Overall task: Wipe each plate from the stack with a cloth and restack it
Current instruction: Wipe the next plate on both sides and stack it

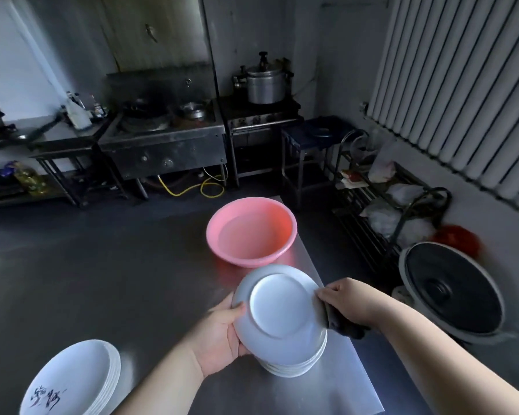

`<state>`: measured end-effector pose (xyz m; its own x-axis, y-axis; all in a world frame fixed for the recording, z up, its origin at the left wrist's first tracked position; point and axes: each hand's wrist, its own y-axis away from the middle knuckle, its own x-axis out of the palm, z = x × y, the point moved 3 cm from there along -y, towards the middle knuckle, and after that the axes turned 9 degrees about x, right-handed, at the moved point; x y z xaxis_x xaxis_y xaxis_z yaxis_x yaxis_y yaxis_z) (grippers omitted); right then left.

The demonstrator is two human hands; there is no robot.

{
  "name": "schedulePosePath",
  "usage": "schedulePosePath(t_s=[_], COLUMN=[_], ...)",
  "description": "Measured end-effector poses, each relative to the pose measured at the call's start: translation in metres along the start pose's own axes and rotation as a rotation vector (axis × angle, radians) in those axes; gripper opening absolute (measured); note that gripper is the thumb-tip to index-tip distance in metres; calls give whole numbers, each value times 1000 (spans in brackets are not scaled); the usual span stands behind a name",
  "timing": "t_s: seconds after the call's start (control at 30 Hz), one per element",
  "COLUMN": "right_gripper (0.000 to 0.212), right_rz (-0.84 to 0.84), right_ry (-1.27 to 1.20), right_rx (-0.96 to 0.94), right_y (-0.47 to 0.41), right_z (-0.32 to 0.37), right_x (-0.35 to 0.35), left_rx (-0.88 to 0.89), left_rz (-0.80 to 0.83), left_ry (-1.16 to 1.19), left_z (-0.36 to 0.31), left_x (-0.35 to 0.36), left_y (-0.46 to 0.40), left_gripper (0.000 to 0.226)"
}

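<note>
A white plate (277, 305) is held tilted with its underside toward me, just above a stack of white plates (294, 362) on the steel table. My left hand (222, 333) grips the plate's left rim, thumb on the underside. My right hand (346, 301) pinches the right rim and holds a dark cloth (342, 323) bunched under the palm, against the plate's edge. A second stack of white plates (81, 381) with black brush writing lies at the lower left of the table.
A pink plastic basin (282, 253) stands on the steel table (117, 280) just beyond the plates. Right of the table's edge sits a large grey pot with a dark lid (453, 290) and a wire rack (372, 211). Stoves line the far wall.
</note>
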<state>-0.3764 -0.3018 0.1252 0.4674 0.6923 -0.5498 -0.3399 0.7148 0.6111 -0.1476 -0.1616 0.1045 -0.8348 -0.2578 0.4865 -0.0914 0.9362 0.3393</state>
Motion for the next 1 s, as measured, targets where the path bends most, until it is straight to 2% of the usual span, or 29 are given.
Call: schedulePosePath(t_s=[0.1,0.17,0.3,0.37,0.4,0.47,0.53,0.57,0.63,0.7,0.83,0.93,1.0], right_gripper=[52,56,86,91,85,56,22,10,22,30,33,29,29], right_rz=[113,142,147,142,125,63,-40,-88,-157,-186,-224,-265,-279], right_ry=[3,-39,-195,-235,-267,-308,-325,-313,-246,-238,-169,-84,-32], right_rx=[58,79,95,54,34,-21,-93,-115,-108,-74,-62,-59,-73], right_y=[-8,-11,-14,-16,-20,-28,-38,-41,-47,-54,-71,-77,-79], right_z=[-26,-34,-37,-35,-37,-39,-45,-46,-50,-51,-57,-61,-61], right_x=[7,10,7,4,4,6,10,12,20,27,39,43,44], left_rx=[-46,-21,-17,-25,-24,-44,-81,-111,-129,-123,-70,-17,-41], left_rz=[22,-22,-116,-150,-171,-259,-288,-277,-247,-241,-317,-325,-322], left_ry=[-103,-164,-337,-332,-311,-308,-450,-593,-916,-1136,-1287,-1345,-1494], left_z=[15,24,36,39,38,41,43,43,43,47,57,63,65], left_x=[1,3,6,5,3,-5,-10,-12,-15,-17,-15,-11,-12], left_y=[-9,-18,-34,-41,-44,-51,-55,-56,-58,-62,-70,-70,-69], left_gripper=[43,41,76,86,85,76,63,52,30,26,22,37,42])
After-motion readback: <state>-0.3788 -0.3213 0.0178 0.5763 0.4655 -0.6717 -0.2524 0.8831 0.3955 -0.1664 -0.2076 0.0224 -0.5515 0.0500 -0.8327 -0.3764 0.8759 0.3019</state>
